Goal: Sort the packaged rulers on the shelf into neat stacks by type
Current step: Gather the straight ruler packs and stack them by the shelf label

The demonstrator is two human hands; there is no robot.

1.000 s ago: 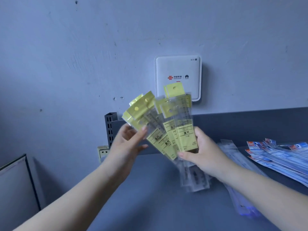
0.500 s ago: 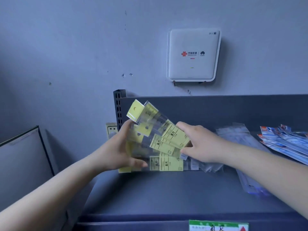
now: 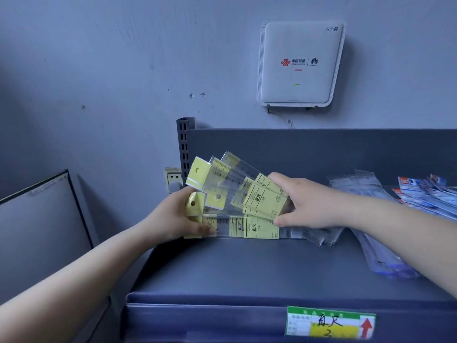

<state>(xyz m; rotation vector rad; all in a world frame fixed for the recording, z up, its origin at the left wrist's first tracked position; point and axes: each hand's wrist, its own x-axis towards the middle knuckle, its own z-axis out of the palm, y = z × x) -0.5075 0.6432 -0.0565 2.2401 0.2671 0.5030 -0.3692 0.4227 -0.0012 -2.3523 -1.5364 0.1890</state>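
Yellow-labelled packaged rulers point(image 3: 249, 201), printed 直尺, fan out above the left part of the grey shelf point(image 3: 247, 271). The left hand point(image 3: 178, 219) grips their hanger-card ends, thumb over the front; the right hand point(image 3: 309, 201) pinches the labelled ends. Far right lie clear-sleeved rulers point(image 3: 358, 186) and blue-and-red packs point(image 3: 427, 194). On the wall, a white router point(image 3: 300, 63) reads China Unicom, Huawei, WiFi 7. The shelf-edge tag point(image 3: 330, 324) is handwritten 直尺 2.

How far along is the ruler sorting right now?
Done: nothing looks neatly stacked yet. In hand: the left hand and right hand hold the yellow-labelled rulers, still fanned out, low over the shelf. Left: squaring that fan, then the loose clear packs and the messy blue-and-red packs at the right.
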